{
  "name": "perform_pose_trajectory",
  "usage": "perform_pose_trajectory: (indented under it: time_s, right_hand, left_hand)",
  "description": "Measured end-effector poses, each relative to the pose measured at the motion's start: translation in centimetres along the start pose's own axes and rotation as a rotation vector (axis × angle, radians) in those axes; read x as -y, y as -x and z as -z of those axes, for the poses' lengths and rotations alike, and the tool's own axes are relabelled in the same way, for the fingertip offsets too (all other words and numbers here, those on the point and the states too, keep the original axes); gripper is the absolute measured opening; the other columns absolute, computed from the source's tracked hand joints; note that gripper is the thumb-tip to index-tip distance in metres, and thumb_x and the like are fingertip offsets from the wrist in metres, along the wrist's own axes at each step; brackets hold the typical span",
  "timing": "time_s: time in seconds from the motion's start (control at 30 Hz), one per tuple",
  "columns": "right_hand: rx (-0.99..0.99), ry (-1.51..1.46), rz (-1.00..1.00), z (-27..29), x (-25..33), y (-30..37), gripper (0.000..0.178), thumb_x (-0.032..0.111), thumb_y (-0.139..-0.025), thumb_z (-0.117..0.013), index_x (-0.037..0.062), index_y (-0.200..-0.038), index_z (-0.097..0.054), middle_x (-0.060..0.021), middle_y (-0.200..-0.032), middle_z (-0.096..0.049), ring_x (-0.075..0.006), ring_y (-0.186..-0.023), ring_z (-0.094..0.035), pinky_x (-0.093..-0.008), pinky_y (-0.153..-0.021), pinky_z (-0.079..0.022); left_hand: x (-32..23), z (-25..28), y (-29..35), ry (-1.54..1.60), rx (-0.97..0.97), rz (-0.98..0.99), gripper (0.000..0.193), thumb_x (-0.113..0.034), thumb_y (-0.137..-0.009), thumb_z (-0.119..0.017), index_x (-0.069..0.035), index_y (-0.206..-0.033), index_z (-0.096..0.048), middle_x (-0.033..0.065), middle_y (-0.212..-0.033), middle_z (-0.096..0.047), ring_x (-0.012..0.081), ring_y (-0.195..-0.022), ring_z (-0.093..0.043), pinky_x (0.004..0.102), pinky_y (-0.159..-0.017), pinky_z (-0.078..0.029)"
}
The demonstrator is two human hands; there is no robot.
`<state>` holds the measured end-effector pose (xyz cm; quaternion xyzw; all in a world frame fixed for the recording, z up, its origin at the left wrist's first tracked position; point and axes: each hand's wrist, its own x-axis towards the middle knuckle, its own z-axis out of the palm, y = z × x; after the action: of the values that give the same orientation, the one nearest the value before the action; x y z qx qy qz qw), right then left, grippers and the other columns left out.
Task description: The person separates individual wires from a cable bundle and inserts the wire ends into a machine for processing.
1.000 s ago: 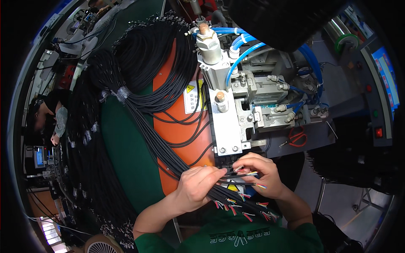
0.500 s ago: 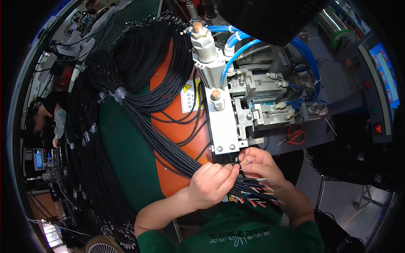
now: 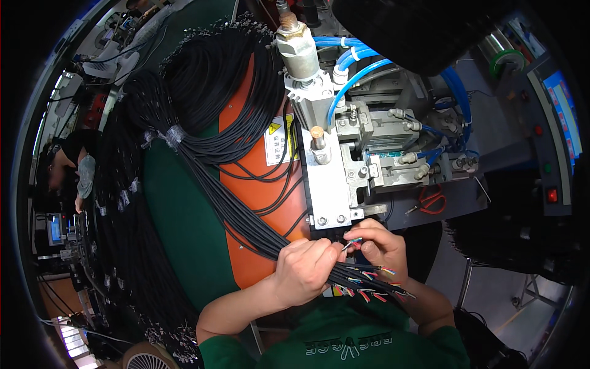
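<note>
hands sit close together at the lower centre of the frame. the left hand (image 3: 301, 270) is closed, its thumb and forefinger pinching a cable (image 3: 345, 247) near its tip. the right hand (image 3: 382, 247) is half open and loosely curled, thumb and forefinger at the thin coloured wires (image 3: 356, 242) of that tip; whether they grip them cannot be told. just below the hands, more stripped ends (image 3: 370, 290) fan out toward the lower right, showing red, white, yellow and blue strands.

these belong to a bundle of black cables (image 3: 249, 230) that runs up and left, under the left hand, to a clear plastic wrap (image 3: 174, 136) at the upper left. beneath the bundle lie an orange panel (image 3: 261, 195) and a green surface (image 3: 175, 212).

right above the hands stands a metal machine (image 3: 329, 184) with a pale plate and blue tubes (image 3: 369, 54). a label (image 3: 278, 146) with a yellow triangle sits left of it, and red-handled scissors (image 3: 432, 200) lie to its right. a spool (image 3: 506, 61) with a green rim is at the upper right, near a lit screen (image 3: 562, 107). a co-worker's sleeve (image 3: 86, 175) shows at the far left, and a round fan (image 3: 149, 358) at the lower left.
</note>
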<state>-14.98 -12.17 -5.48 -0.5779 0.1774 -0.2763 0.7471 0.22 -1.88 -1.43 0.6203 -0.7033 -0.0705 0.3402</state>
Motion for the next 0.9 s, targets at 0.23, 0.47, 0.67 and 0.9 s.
perform_pose_trajectory:
  time_s: [0.23,0.47,0.67,0.9]
  right_hand:
    - [0.13,-0.265,-0.267,1.2,1.1,-0.9,0.02,-0.003,-0.087,-0.061,-0.0057,-0.106,-0.065,-0.0082,-0.089,-0.06,-0.0093,-0.071,-0.06,-0.0198,-0.06,-0.046]
    - [0.08,0.498,0.182,1.1,1.1,-1.1,0.013,-0.002,-0.081,-0.065,-0.0019,-0.093,-0.067,-0.0079,-0.082,-0.063,-0.0086,-0.059,-0.059,-0.0207,-0.048,-0.043]
    - [0.018,1.065,0.401,0.3,1.9,-1.5,0.009,0.005,-0.071,-0.068,0.0039,-0.073,-0.059,-0.0066,-0.069,-0.055,-0.0223,-0.051,-0.057,-0.0321,-0.046,-0.046]
    - [0.03,1.005,0.322,0.5,0.7,-1.1,0.008,0.004,-0.076,-0.066,0.0022,-0.078,-0.059,-0.0083,-0.075,-0.057,-0.0245,-0.053,-0.059,-0.0334,-0.047,-0.046]
  left_hand:
    - [0.0,0.3,-0.1,0.093,0.051,0.074,0.029,-0.005,-0.06,-0.069,-0.003,-0.086,-0.054,0.0066,-0.068,-0.049,0.0246,-0.056,-0.055,0.0335,-0.051,-0.041]
    - [0.3,-0.2,0.1,0.154,0.061,0.035,0.026,-0.01,-0.064,-0.07,-0.001,-0.085,-0.057,0.005,-0.065,-0.05,0.0222,-0.053,-0.054,0.0327,-0.048,-0.04]
    - [-0.8,0.3,0.2,-0.249,0.093,0.004,0.037,-0.008,-0.066,-0.066,0.004,-0.1,-0.063,0.0057,-0.072,-0.055,0.0196,-0.056,-0.053,0.031,-0.052,-0.042]
    - [-0.7,0.5,0.3,-0.178,0.186,0.053,0.037,-0.006,-0.071,-0.058,0.006,-0.105,-0.06,0.0096,-0.089,-0.054,0.0207,-0.074,-0.055,0.031,-0.061,-0.047]
